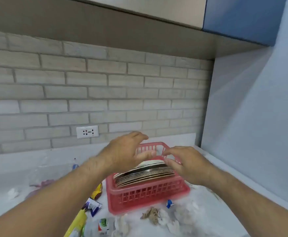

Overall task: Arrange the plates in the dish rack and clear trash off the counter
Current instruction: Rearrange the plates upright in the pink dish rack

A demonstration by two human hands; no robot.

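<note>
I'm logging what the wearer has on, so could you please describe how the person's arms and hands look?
Both arms are bare to the frame edge: no sleeves or gloves. The left hand and right hand show no visible ring, and neither wrist carries a watch or band.

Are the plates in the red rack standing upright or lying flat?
Leaning, nearly flat: the plates overlap in a slanted stack inside the rack.

No print on the wrappers (93, 206) is legible.
</note>
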